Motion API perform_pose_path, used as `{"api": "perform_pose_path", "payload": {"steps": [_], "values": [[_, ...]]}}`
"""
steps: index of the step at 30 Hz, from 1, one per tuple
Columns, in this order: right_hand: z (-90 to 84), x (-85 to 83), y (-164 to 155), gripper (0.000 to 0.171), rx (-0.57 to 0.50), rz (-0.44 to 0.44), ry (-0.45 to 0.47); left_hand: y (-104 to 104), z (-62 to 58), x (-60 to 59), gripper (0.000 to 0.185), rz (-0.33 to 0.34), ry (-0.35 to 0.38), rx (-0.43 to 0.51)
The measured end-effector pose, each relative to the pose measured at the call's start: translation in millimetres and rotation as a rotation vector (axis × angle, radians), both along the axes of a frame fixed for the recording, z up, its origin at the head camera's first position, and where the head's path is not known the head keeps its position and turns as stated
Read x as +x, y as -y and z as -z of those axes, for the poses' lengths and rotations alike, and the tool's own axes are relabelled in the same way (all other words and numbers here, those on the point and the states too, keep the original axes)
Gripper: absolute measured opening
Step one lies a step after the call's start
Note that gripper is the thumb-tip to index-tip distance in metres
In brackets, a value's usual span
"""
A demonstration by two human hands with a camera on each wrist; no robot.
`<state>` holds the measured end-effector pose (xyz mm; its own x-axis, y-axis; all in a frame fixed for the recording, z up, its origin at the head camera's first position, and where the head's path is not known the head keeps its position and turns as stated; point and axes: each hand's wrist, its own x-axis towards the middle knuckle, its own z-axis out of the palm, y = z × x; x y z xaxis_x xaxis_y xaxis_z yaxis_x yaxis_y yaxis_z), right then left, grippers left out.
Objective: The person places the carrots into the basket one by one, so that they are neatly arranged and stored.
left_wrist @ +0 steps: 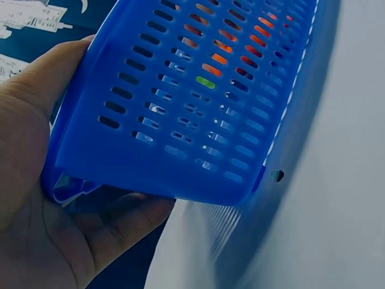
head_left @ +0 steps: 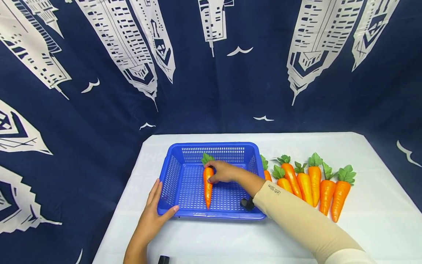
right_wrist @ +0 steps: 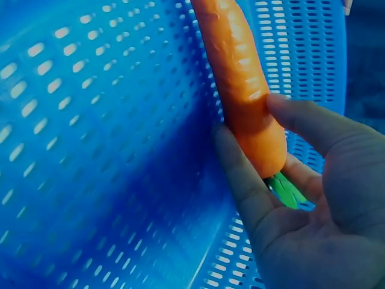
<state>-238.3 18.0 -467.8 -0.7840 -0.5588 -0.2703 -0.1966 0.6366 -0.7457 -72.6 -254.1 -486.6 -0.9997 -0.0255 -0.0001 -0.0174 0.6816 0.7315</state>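
Observation:
A blue plastic basket point(head_left: 211, 214) with slotted walls stands on the white table. Inside it, my right hand point(head_left: 222, 171) pinches an orange carrot point(head_left: 208, 189) near its leafy top, the tip pointing toward me. The right wrist view shows thumb and fingers on either side of the thick end of the carrot point(right_wrist: 240, 84), green leaf below. My left hand point(head_left: 151, 220) rests against the basket's near left corner, fingers straight along the outer left wall and thumb stretched along the front rim. In the left wrist view the basket wall point(left_wrist: 84, 150) lies between thumb and fingers.
Several orange and yellow-orange carrots point(head_left: 328, 194) with green leaves lie in a row right of the basket, partly hidden by my right sleeve point(head_left: 296, 216). A dark blue cloth point(head_left: 224, 91) with white buildings and birds hangs behind the white table point(head_left: 224, 238).

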Motion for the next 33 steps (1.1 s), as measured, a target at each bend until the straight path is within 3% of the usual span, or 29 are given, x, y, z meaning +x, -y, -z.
{"api": "perform_pose_path", "payload": {"steps": [12,19,33], "values": [[5.6,-0.3,0,0.055,0.071,-0.058,-0.075,-1,-3.0,0.6,0.103,-0.001,-0.002,-0.009],[0.4,-4.0,-4,0.054,0.034,0.014,-0.106,-1,-2.0,0.1,0.104,-0.008,0.006,0.003],[-12.5,-13.1,-10,0.047,-0.273,0.147,-0.114,-3,-1.9,-0.1,0.103,-0.018,0.012,0.003]]}}
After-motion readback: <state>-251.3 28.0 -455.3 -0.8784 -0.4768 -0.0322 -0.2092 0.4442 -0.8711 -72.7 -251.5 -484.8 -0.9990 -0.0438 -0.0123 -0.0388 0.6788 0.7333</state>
